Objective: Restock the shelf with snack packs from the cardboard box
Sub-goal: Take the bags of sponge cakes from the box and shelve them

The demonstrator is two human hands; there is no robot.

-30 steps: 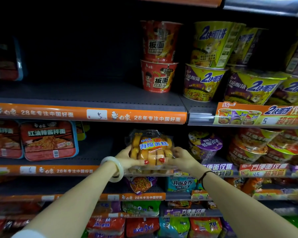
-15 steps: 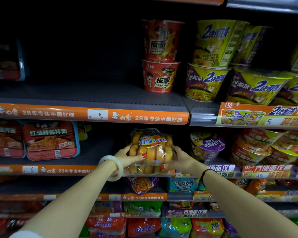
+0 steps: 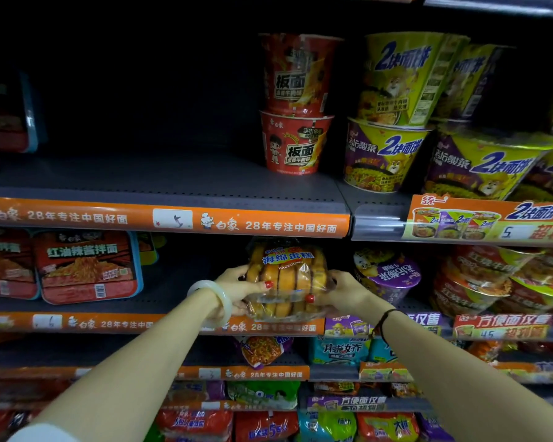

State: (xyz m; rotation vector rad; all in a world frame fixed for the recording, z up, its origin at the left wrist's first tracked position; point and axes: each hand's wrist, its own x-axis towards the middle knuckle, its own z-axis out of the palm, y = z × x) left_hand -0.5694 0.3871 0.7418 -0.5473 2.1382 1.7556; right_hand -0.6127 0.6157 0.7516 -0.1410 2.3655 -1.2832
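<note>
You have lifted the cake pack slightly, toward the shelf gap.
Left hand and right hand each grip one side, keeping it upright, label outward.

The grey upper shelf lies bare across the frame's left and centre. Stacked red noodle cups block its right; flat red noodle trays crowd the lower shelf's left, a purple-lidded cup its right.

The snack pack is wrapped in clear, glossy, crinkled plastic film. Above it, the shelf looks like matt grey perforated metal. Left of the snack pack, a smooth, milky bangle shines faintly.
</note>
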